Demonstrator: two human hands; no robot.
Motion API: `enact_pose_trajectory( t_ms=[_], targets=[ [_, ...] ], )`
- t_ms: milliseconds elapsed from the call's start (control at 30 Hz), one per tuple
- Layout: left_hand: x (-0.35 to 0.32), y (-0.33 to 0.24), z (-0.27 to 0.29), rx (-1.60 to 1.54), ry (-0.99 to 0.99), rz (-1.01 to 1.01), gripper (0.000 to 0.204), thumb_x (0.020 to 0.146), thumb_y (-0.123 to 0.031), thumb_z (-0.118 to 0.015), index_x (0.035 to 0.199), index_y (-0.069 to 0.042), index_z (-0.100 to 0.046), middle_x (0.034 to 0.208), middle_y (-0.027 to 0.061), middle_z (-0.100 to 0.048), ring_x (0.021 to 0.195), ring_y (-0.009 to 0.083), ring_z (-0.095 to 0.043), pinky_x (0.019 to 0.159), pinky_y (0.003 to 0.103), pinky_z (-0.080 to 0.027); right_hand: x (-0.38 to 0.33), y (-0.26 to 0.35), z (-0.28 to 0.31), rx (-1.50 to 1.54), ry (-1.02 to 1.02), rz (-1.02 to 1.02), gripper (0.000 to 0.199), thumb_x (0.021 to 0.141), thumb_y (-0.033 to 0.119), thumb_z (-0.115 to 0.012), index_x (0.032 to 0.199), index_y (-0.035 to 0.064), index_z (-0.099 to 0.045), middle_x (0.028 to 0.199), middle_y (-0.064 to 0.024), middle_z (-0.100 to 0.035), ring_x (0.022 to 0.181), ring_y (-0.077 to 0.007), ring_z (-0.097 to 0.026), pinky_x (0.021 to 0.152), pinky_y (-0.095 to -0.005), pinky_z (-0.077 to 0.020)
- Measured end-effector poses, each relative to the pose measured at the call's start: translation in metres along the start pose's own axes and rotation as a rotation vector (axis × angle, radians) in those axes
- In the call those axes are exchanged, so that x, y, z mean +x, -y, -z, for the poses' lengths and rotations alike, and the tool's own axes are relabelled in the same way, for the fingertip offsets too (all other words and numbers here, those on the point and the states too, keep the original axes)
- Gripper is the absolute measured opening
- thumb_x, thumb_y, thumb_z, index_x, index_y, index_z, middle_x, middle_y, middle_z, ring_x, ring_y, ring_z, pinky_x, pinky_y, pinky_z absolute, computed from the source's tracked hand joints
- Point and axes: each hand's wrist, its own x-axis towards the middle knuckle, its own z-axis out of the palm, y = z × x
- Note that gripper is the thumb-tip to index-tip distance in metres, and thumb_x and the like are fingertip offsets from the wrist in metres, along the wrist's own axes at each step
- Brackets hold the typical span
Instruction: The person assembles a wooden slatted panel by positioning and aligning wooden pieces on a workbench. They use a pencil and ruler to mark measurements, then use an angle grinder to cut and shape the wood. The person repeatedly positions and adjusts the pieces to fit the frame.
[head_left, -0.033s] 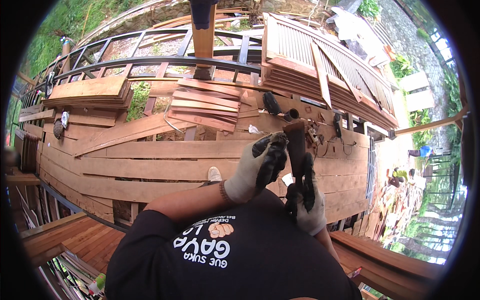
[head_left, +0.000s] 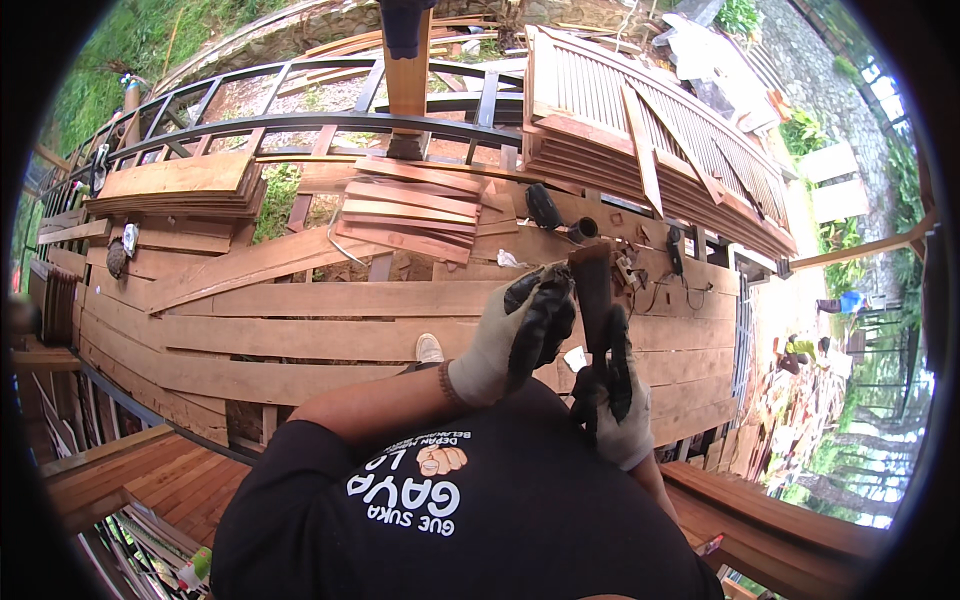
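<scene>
The dark wooden piece is situated just right of the frame's middle, rising above the right gloved hand, which grasps its lower part. The left gloved hand is beside its upper left edge, fingers bent; whether these grip anything, one cannot tell. The left forearm comes slantwise from the lower left.

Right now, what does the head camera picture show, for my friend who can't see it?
A person's gloved right hand holds a dark brown piece, with their gloved left hand close to its far end. Wooden boards spread out below, with stacked slatted panels at the upper right.
</scene>
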Motion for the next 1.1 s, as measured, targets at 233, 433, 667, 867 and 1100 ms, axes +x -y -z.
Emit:
enact_pose_trajectory(
  t_ms=[233, 433, 667, 867, 1100],
  targets=[
    [0.003, -0.004, 0.003, 0.076, 0.132, -0.099, 0.05, 0.108, -0.029, -0.048, 0.15, -0.002, -0.044, 0.076, -0.0063, -0.051, 0.057, 0.0027, -0.039, 0.05, 0.021, -0.03, -0.004, -0.02, 0.016, 0.136, 0.116, -0.091, 0.05, 0.095, -0.005, -0.047, 0.144, -0.0073, -0.044, 0.093, -0.0167, -0.072, 0.081, -0.0235, -0.072, 0.075, -0.0336, -0.0559],
    [-0.002, -0.008, 0.003, 0.176, 0.189, -0.168, 0.055, 0.106, -0.031, -0.053, 0.154, -0.006, -0.043, 0.083, -0.0069, -0.055, 0.06, 0.0012, -0.039, 0.054, 0.018, -0.03, -0.003, -0.021, 0.016, 0.061, 0.148, 0.012, 0.048, 0.094, -0.005, -0.048, 0.142, -0.0085, -0.045, 0.091, -0.0175, -0.073, 0.082, -0.0266, -0.074, 0.076, -0.0354, -0.0567],
    [-0.001, 0.0, 0.012, 0.107, 0.077, -0.1, 0.042, 0.103, -0.03, -0.063, 0.135, -0.003, -0.059, 0.093, -0.0031, -0.061, 0.077, 0.0033, -0.053, 0.065, 0.018, -0.043, -0.003, -0.011, 0.01, 0.015, 0.121, 0.043, 0.05, 0.093, -0.005, -0.05, 0.143, -0.0064, -0.045, 0.094, -0.0192, -0.074, 0.082, -0.032, -0.074, 0.074, -0.0376, -0.0571],
    [0.003, 0.003, 0.003, 0.136, -0.053, -0.142, 0.03, 0.105, -0.036, -0.06, 0.106, -0.006, -0.063, 0.08, -0.0044, -0.056, 0.064, 0.003, -0.047, 0.055, 0.02, -0.037, 0.0, -0.013, -0.004, -0.196, -0.031, 0.264, 0.048, 0.096, -0.003, -0.047, 0.144, -0.0048, -0.043, 0.086, -0.011, -0.069, 0.072, -0.0166, -0.067, 0.069, -0.0308, -0.0544],
    [0.002, 0.01, 0.003, 0.212, -0.007, 0.071, 0.035, 0.107, -0.03, -0.057, 0.125, -0.002, -0.064, 0.082, -0.0029, -0.059, 0.07, 0.004, -0.052, 0.059, 0.02, -0.042, -0.009, -0.029, 0.001, -0.181, -0.019, 0.159, 0.056, 0.098, 0.0, -0.048, 0.153, -0.0019, -0.035, 0.083, -0.011, -0.067, 0.069, -0.0189, -0.067, 0.062, -0.0322, -0.0532]
  ],
)
